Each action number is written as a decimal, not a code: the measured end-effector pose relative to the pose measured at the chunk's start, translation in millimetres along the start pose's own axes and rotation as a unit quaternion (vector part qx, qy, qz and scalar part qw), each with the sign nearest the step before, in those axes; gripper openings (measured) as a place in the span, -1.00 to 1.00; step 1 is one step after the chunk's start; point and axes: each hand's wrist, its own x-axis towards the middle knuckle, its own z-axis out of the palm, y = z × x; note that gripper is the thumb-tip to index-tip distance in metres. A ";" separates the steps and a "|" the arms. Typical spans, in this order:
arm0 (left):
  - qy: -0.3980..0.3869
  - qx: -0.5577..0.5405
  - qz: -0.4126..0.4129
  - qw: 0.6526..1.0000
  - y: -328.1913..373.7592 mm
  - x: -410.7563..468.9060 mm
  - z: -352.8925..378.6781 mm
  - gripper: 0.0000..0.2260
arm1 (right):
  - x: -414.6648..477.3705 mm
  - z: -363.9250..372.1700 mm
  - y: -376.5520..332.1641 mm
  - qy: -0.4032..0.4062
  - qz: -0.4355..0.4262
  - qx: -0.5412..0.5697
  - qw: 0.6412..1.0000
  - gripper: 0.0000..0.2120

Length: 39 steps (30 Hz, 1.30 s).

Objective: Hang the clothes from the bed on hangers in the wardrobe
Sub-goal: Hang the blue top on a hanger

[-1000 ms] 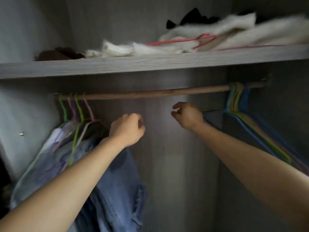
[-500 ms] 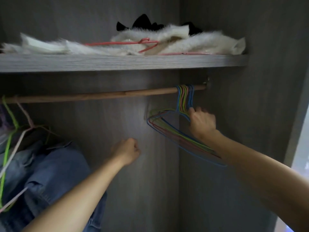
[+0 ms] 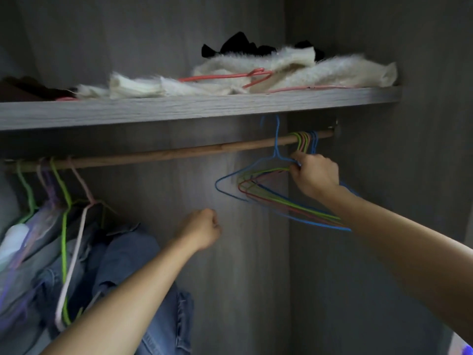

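Inside the wardrobe a wooden rail (image 3: 158, 156) runs under the shelf. At its right end hang several empty wire hangers (image 3: 304, 142) in green, pink and blue. My right hand (image 3: 316, 175) grips a blue hanger (image 3: 275, 152) at its shoulder; its hook stands above the rail, lifted off it. My left hand (image 3: 199, 230) is a closed fist with nothing in it, lower and further left, in front of the back panel. Denim and pale clothes (image 3: 122, 260) hang on coloured hangers at the rail's left end.
The grey shelf (image 3: 194, 108) above the rail carries white fluffy fabric (image 3: 294, 70), a pink hanger (image 3: 230, 76) and dark items. The wardrobe's right side wall (image 3: 384, 226) stands close beside my right arm.
The view swung right and then slightly back. My right hand reached the empty hangers, closed on the blue one and raised its hook above the rail. My left hand dropped lower, still fisted.
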 end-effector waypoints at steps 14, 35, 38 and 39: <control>-0.255 0.023 0.104 0.961 45.8 -76.4 126.9 -0.84 | -226.9 -20.5 80.4 -0.277 0.184 0.111 0.937 -0.57; -0.448 0.000 0.432 0.783 524.5 -400.9 266.5 -0.81 | -616.2 -386.4 421.1 -0.179 0.573 -0.127 0.789 -0.58; -0.452 0.003 0.467 0.760 582.9 -427.6 282.1 -0.82 | -663.4 -411.0 459.6 -0.173 0.627 -0.131 0.748 -0.62; -0.452 0.005 0.477 0.754 601.8 -434.6 289.1 -0.82 | -678.2 -417.5 472.1 -0.168 0.645 -0.117 0.737 -0.63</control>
